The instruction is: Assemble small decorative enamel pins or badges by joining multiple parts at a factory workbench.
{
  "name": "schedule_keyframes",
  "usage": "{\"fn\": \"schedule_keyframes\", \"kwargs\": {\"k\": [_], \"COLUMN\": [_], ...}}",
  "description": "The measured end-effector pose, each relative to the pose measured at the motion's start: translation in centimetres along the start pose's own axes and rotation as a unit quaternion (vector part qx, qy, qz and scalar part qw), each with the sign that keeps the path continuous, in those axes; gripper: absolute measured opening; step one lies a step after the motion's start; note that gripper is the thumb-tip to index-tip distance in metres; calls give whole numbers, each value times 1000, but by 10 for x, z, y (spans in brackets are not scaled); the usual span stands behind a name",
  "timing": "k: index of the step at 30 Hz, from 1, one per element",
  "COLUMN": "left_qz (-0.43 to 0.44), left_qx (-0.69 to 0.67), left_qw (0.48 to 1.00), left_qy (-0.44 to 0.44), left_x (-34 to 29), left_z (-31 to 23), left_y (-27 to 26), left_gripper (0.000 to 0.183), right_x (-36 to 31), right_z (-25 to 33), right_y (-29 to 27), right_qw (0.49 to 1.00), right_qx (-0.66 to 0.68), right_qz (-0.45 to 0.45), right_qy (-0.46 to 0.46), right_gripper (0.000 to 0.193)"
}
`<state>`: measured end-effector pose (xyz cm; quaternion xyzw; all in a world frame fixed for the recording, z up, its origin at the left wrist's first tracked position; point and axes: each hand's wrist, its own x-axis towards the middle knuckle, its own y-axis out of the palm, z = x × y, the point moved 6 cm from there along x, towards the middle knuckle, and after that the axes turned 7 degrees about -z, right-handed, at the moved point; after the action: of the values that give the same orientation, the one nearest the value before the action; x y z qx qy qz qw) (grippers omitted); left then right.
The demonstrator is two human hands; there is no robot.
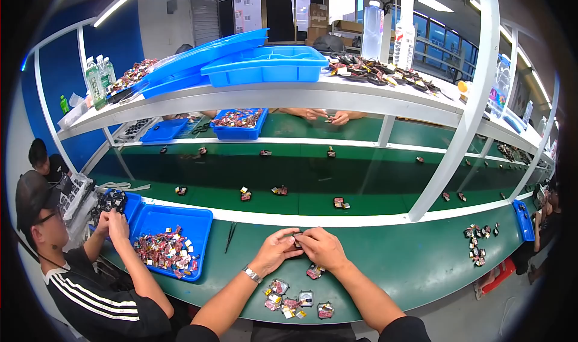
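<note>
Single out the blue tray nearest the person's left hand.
The blue tray of small parts just left of the dark tweezers; the other blue trays sit farther from the left hand.

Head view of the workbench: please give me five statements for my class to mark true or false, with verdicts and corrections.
1. The left hand and right hand meet at a small dark part. True.
2. The tweezers lie to the right of both hands. False: they lie to the left.
3. The metal wristband is on the right wrist. False: the left.
4. The blue tray near the co-worker holds many small pieces. True.
5. The green bench is red. False: it is green.
</note>
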<state>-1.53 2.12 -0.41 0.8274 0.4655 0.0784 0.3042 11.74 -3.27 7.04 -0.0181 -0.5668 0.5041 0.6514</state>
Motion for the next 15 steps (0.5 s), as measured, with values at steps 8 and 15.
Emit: {"fn": "schedule_keyframes", "kwargs": {"k": [8, 15], "left_qz": [23, 18], "left_qx": [34, 90], "left_qw": [999, 995], "left_qy": [8, 26], "left_x": [0, 0], "left_z": [-1, -2], "left_y": [3, 2], "left_gripper": [37, 36], "right_x": [3, -1], "right_z": [5, -7], "right_y": [-4, -2], "right_qw": [999, 999], "right_qx": [16, 43], "right_qz": [-27, 22], "right_qy": [-9, -10], "right_gripper": [27, 22]}}
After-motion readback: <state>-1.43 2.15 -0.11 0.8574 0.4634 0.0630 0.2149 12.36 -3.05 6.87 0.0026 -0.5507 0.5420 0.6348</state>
